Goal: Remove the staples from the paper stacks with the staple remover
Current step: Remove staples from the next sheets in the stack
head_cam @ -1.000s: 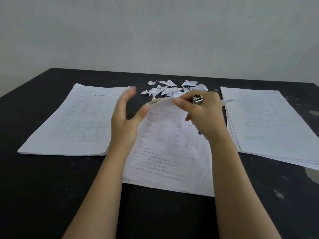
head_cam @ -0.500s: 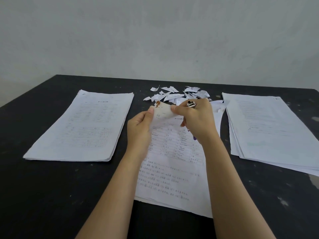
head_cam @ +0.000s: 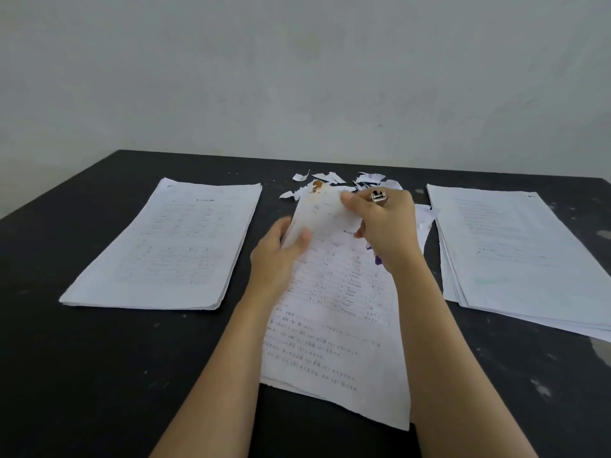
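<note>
1. Our left hand [head_cam: 277,259] pinches the side edge of the raised top corner of the middle stack [head_cam: 330,342], which lies mid-table towards the near edge of the table [head_cam: 66,375]. Our right hand [head_cam: 388,226] is curled round the staple remover [head_cam: 378,196], and its thumb presses on the same corner. If the hands pull apart, the sheet could tear and add to the scraps [head_cam: 367,178] by the far edge.
2. The corner tip carries a rust stain [head_cam: 316,186]; we cannot tell whether a staple sits there. Stained paper is probably brittle, so levering may rip out the corner instead of freeing the staple.
3. The remover's metal end pokes out above the knuckles, away from the paper. With the thumb busy, turning the tool to work could let it slip.
4. Nothing pins the lower sheets, so a hard tug may drag them towards the left stack [head_cam: 172,242] or the right stack [head_cam: 515,252].
5. A freed staple is tiny and could get lost among the scraps.
</note>
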Available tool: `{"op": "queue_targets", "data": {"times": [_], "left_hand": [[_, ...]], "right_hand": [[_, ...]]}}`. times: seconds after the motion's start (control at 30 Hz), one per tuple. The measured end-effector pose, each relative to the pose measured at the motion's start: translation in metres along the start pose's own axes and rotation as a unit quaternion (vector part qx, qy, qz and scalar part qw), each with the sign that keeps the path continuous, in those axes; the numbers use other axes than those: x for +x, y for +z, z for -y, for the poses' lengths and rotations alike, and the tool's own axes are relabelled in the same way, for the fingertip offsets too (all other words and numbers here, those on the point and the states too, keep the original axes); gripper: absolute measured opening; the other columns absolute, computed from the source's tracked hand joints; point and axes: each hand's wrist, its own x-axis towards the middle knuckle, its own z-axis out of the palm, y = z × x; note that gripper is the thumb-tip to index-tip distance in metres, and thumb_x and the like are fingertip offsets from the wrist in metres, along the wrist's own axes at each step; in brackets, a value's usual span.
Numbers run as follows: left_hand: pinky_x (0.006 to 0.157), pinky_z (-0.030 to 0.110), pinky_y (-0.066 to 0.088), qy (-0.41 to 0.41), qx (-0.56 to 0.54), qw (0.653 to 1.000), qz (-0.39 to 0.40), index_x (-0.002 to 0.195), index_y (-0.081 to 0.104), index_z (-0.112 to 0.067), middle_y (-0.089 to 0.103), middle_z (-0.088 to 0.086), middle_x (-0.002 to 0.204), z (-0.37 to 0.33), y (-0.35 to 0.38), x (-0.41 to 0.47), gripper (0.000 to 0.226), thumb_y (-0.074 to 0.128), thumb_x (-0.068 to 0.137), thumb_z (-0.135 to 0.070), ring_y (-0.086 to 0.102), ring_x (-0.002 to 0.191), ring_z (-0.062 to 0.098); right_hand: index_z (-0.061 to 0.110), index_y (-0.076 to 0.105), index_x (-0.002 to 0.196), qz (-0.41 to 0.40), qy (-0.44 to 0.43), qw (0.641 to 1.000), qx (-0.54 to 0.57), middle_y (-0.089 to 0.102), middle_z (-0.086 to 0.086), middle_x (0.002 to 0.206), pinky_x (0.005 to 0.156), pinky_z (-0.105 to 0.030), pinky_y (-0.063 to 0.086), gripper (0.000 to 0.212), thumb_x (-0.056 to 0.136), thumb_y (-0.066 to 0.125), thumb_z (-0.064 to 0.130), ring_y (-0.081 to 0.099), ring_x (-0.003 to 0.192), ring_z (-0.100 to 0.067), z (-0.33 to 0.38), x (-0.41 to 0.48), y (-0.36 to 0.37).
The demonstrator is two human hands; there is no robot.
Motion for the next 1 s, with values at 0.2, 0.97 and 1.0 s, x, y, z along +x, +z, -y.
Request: {"op": "queue_targets", "data": {"times": [0.2, 0.97, 1.0], "left_hand": [[0.07, 0.029, 0.05, -0.021, 0.085, 0.994, -0.059, 0.093, 0.059, -0.006, 0.064, 0.006, 0.098, 0.004, 0.009, 0.004, 0.021, 0.051, 0.095, -0.026, 0.061, 0.087, 0.019], [0.075, 0.035, 0.045, -0.157, 0.171, 0.959, -0.163, 0.098, 0.063, -0.001, 0.065, 0.013, 0.099, -0.059, -0.178, 0.036, 0.025, 0.073, 0.076, -0.004, 0.061, 0.083, 0.029], [0.074, 0.035, 0.045, -0.129, 0.208, 0.951, -0.19, 0.095, 0.064, -0.001, 0.065, 0.016, 0.1, -0.056, -0.185, 0.039, 0.021, 0.071, 0.076, 0.001, 0.06, 0.086, 0.031]], "right_hand": [[0.028, 0.047, 0.133, -0.042, -0.027, 0.994, -0.101, 0.017, 0.001, 0.156, 0.09, -0.027, 0.048, 0.058, 0.081, 0.072, 0.02, 0.053, 0.116, -0.015, -0.007, -0.002, 0.001], [0.007, 0.05, 0.065, 0.128, 0.143, 0.981, -0.009, 0.049, 0.0, 0.05, 0.038, -0.017, 0.033, 0.024, 0.081, 0.066, -0.002, 0.041, 0.035, -0.006, 0.033, -0.011, 0.072], [0.005, 0.05, 0.067, 0.14, 0.154, 0.978, -0.018, 0.046, -0.003, 0.053, 0.041, -0.02, 0.034, 0.021, 0.082, 0.065, 0.001, 0.04, 0.038, -0.01, 0.031, -0.01, 0.088]]}}
